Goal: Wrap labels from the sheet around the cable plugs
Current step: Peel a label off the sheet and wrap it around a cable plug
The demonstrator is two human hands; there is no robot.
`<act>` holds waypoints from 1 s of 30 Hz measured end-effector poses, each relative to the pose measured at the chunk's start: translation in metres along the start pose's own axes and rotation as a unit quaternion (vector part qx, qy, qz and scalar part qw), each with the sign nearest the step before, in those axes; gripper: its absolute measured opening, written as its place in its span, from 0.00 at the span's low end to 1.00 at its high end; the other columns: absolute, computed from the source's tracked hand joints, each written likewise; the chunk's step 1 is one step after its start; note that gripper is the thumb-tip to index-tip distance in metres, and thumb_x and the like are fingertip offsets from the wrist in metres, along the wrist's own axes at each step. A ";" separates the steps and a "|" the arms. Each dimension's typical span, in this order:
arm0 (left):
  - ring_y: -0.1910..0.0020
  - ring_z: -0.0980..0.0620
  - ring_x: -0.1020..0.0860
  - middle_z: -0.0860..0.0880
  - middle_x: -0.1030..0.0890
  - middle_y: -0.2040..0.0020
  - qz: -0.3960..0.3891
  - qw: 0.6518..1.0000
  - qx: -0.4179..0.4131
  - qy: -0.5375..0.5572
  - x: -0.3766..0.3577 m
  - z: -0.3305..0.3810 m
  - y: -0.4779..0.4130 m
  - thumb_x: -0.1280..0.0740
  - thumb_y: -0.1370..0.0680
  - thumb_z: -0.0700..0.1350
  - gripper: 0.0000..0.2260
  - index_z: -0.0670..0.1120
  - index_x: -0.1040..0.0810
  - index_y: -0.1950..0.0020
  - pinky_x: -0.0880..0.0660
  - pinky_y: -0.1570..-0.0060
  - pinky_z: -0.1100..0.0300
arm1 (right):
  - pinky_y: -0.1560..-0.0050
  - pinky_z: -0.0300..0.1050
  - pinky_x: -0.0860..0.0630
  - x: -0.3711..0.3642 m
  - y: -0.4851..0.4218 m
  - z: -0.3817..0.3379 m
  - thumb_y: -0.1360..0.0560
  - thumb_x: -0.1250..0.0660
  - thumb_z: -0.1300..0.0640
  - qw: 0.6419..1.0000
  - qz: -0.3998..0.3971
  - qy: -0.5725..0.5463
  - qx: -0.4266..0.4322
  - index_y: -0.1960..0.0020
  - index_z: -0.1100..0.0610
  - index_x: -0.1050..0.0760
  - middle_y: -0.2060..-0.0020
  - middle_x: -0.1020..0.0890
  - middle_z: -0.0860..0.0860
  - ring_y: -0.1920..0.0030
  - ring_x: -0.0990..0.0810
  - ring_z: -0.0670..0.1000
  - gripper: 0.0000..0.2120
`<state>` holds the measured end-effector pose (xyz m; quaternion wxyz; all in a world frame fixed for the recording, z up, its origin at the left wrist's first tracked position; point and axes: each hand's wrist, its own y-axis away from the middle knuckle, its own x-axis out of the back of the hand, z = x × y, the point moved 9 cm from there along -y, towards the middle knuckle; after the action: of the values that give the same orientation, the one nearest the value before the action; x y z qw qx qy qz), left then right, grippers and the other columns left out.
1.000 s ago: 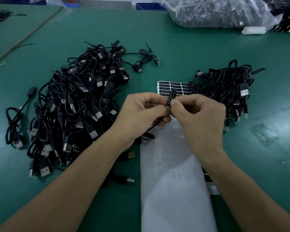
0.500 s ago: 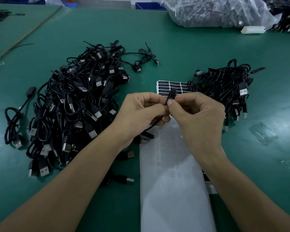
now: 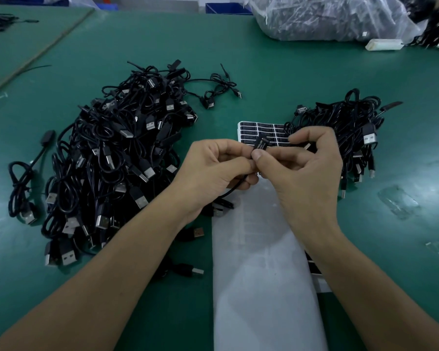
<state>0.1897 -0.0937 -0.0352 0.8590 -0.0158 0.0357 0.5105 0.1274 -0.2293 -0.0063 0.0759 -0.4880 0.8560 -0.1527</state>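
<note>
Small black rectangular plug (image 3: 261,143), glossy, with fine white print, raised just above the label sheet (image 3: 254,130). Left hand (image 3: 213,168) pinching the thin cable (image 3: 235,187) just under it. Right hand (image 3: 307,173) pinching the plug, thumb pressed at its base.

On the matte green mat (image 3: 264,72): rows of black rectangular labels, smooth white backing strip (image 3: 261,274), big pile (image 3: 112,160) of tangled black cables with metal USB ends at left, smaller pile (image 3: 347,127) at right.

At the far edge, crinkled clear plastic bag (image 3: 327,19) full of dark cables.

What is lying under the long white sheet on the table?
Another label sheet with black labels seems to poke out from under the white sheet at its right edge. How far it reaches underneath is covered.
</note>
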 end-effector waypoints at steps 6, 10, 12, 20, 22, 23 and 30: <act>0.67 0.53 0.19 0.43 0.16 0.65 0.000 1.000 0.002 0.003 0.000 -0.001 -0.001 0.28 0.24 0.34 0.07 0.44 0.14 0.57 0.21 0.63 0.65 | 0.60 0.37 0.21 0.001 -0.002 0.003 0.31 0.21 0.62 1.000 0.002 0.021 -0.004 0.51 0.50 0.25 0.63 0.14 0.47 0.63 0.14 0.48 0.16; 0.67 0.53 0.19 0.43 0.16 0.65 0.006 1.000 0.006 0.006 0.002 -0.003 -0.002 0.28 0.24 0.34 0.04 0.42 0.15 0.55 0.22 0.64 0.65 | 0.60 0.36 0.21 0.001 -0.003 0.006 0.30 0.21 0.58 0.999 -0.001 0.048 -0.005 0.53 0.49 0.19 0.63 0.14 0.43 0.62 0.15 0.45 0.10; 0.67 0.52 0.19 0.42 0.16 0.65 0.008 1.000 0.008 0.009 0.002 -0.004 -0.002 0.28 0.24 0.34 0.04 0.42 0.15 0.55 0.21 0.64 0.65 | 0.59 0.36 0.21 0.001 -0.004 0.004 0.29 0.22 0.58 0.998 -0.003 0.057 0.008 0.55 0.48 0.18 0.64 0.14 0.43 0.63 0.15 0.44 0.08; 0.68 0.53 0.19 0.41 0.16 0.64 0.010 1.000 0.011 0.019 0.002 -0.004 -0.003 0.28 0.24 0.33 0.04 0.39 0.16 0.52 0.21 0.65 0.65 | 0.62 0.31 0.25 -0.001 -0.005 -0.006 0.27 0.26 0.62 0.995 -0.016 0.087 0.057 0.60 0.45 0.19 0.67 0.17 0.39 0.66 0.19 0.40 0.11; 0.67 0.54 0.18 0.43 0.15 0.64 0.010 1.000 0.012 0.021 0.002 -0.005 -0.003 0.28 0.24 0.33 0.04 0.39 0.16 0.51 0.21 0.64 0.65 | 0.63 0.29 0.28 -0.004 -0.006 -0.005 0.26 0.28 0.63 0.995 -0.027 0.085 0.051 0.60 0.48 0.20 0.68 0.19 0.37 0.66 0.21 0.38 0.11; 0.67 0.54 0.18 0.43 0.15 0.64 0.009 1.000 0.013 0.024 0.003 -0.006 -0.004 0.29 0.24 0.33 0.04 0.39 0.16 0.51 0.21 0.64 0.66 | 0.63 0.29 0.28 -0.005 -0.006 -0.004 0.25 0.28 0.63 0.995 -0.031 0.079 0.046 0.60 0.49 0.20 0.69 0.19 0.36 0.67 0.23 0.38 0.10; 0.68 0.53 0.19 0.43 0.15 0.63 0.005 0.999 0.015 0.033 0.003 -0.007 -0.004 0.29 0.23 0.32 0.05 0.39 0.17 0.51 0.21 0.64 0.65 | 0.68 0.36 0.27 -0.002 -0.010 0.003 0.23 0.30 0.62 0.999 -0.044 0.003 -0.018 0.60 0.53 0.19 0.71 0.21 0.43 0.70 0.27 0.44 0.08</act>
<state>0.1945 -0.0938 -0.0423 0.8549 -0.0196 0.0714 0.5135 0.1373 -0.2331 -0.0060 0.0576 -0.5263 0.8364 -0.1419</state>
